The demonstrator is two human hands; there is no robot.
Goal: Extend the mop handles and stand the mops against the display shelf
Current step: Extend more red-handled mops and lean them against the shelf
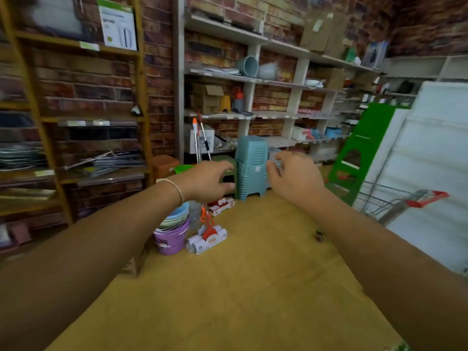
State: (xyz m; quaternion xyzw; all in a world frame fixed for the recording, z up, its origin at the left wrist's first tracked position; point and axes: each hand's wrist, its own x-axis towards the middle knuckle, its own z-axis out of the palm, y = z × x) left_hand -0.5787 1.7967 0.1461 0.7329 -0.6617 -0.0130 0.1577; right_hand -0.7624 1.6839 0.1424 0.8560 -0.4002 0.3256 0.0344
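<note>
Two mops lean against the white display shelf (250,81). Their metal handles (197,143) rise side by side, one with an orange-and-white tip, one with a red tip. A white sponge mop head (207,239) with orange fittings rests on the floor; a second head (221,207) lies just behind it. My left hand (210,182) is stretched forward in front of the lower handles, fingers curled and apart, holding nothing. My right hand (295,177) is also stretched forward, to the right of the mops, fingers spread and empty.
A stack of teal plastic stools (252,168) stands between my hands, a green stool (228,173) beside it. A purple bucket (172,239) holding stacked bowls sits left of the mop heads. A shopping trolley (395,201) and green step stool (354,158) are at right. Tan floor lies ahead.
</note>
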